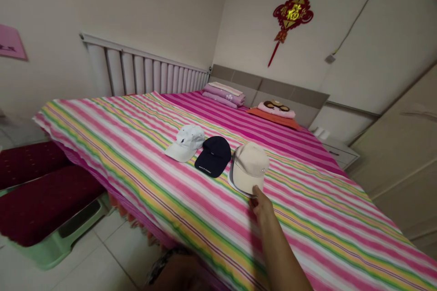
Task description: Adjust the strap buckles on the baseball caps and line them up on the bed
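Note:
Three baseball caps lie in a row on a bed with a pink, yellow and green striped cover (136, 145): a white cap (187, 142) on the left, a navy cap (214, 154) in the middle and a beige cap (250, 167) on the right. My right hand (262, 203) reaches forward over the cover. Its fingers are pressed together at the near edge of the beige cap's brim and pinch it. My left hand does not show. A dark blurred shape (177, 270) at the bottom edge cannot be made out.
Folded purple bedding (224, 94) and a pink pillow on an orange one (276, 111) lie by the headboard. Two dark red cushioned stools (41, 200) stand on the tiled floor to the left. A white radiator (146, 72), a nightstand (336, 150) and wardrobe doors (403, 154) border the bed.

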Available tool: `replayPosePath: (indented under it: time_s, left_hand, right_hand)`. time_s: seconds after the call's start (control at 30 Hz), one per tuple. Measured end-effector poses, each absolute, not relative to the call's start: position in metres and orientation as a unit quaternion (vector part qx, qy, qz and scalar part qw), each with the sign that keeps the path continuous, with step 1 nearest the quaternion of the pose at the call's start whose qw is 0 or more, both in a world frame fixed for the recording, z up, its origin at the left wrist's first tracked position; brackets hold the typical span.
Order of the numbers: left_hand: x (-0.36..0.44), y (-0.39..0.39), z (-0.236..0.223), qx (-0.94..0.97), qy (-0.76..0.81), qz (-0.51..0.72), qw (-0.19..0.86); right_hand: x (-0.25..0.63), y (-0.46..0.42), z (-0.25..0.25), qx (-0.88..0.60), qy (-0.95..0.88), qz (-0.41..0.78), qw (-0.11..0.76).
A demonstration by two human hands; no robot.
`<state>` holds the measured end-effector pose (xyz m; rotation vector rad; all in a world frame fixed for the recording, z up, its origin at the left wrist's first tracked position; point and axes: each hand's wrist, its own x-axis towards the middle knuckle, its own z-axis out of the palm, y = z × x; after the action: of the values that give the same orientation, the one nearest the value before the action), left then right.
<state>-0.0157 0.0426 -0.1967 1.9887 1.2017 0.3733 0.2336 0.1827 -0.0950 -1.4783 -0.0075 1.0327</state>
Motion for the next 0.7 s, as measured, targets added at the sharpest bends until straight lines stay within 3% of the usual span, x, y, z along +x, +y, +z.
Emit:
replayPosePath:
  time_s: [0.13,0.23,0.43,0.7]
  left_hand:
    - [-0.017,0.091,-0.151,0.623,0.477,0.341,0.518]
    - [-0.01,0.154,-0.109,0.266,0.428,0.484,0.716]
    - [0.006,0.246,-0.085,0.12,0.455,0.516,0.715]
    - [0.02,0.247,-0.052,0.081,0.365,0.606,0.703]
  right_hand:
    - [0.238,0.183,-0.09,-0.645,0.008,0.468,0.604]
    - [0.242,0.185,-0.085,-0.635,0.015,0.483,0.602]
    - [0.237,0.191,-0.084,-0.604,0.005,0.515,0.609]
    - [0.221,0.171,-0.098,-0.582,-0.041,0.572,0.578]
